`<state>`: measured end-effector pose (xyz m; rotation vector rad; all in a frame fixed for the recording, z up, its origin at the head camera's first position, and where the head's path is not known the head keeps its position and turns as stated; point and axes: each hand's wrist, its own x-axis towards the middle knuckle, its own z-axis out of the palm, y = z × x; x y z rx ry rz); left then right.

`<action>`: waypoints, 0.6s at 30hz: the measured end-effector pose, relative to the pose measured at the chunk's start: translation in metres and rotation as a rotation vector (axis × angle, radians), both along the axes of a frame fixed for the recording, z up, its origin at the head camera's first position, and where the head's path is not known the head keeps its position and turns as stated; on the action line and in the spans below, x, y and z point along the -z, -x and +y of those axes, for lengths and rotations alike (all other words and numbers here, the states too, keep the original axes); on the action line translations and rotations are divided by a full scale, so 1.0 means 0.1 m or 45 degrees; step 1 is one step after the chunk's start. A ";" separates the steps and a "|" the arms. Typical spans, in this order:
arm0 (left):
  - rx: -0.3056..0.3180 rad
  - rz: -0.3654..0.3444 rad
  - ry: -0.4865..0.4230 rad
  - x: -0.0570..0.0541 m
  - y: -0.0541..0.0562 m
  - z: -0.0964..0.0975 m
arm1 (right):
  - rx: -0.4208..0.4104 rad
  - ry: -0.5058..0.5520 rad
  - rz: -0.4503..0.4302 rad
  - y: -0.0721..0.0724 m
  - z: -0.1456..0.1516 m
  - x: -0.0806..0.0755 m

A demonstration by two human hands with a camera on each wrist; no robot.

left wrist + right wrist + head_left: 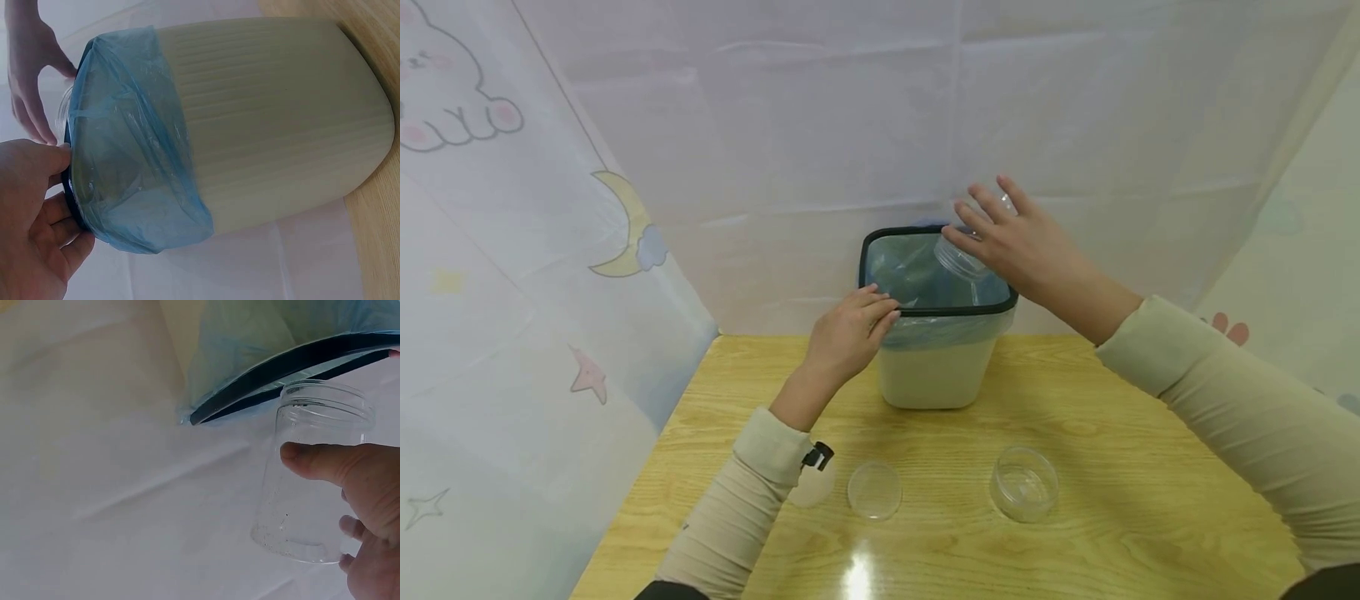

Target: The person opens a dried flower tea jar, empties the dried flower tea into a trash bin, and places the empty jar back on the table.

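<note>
A pale trash bin (932, 379) with a black rim stands on the table, lined with a thin blue plastic bag (134, 144) folded over its edge. My left hand (852, 329) grips the near-left part of the rim, thumb on one side and fingers on the other in the left wrist view. Above the bin's right side, my right hand (1018, 242) holds a clear, lidless jar (306, 494) with its mouth tipped down toward the opening. Small dark specks cling to the jar's inside wall. The bin's contents cannot be made out.
On the wooden table (1120, 517), a clear round container (1024, 485) stands at the front right. A clear disc (875, 491) lies to its left, beside a whitish disc (814, 487) partly hidden by the left wrist. A printed cloth (820, 125) hangs behind the bin.
</note>
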<state>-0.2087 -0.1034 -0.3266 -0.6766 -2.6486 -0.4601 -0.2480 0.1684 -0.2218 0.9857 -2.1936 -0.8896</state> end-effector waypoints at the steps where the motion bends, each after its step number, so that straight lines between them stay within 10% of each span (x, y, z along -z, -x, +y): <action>1: 0.000 0.002 0.001 0.00 0.00 0.00 | -0.005 0.002 0.010 0.00 0.00 0.00; 18: -0.004 0.001 -0.011 -0.01 -0.03 -0.02 | -0.031 0.031 0.042 -0.01 0.00 0.02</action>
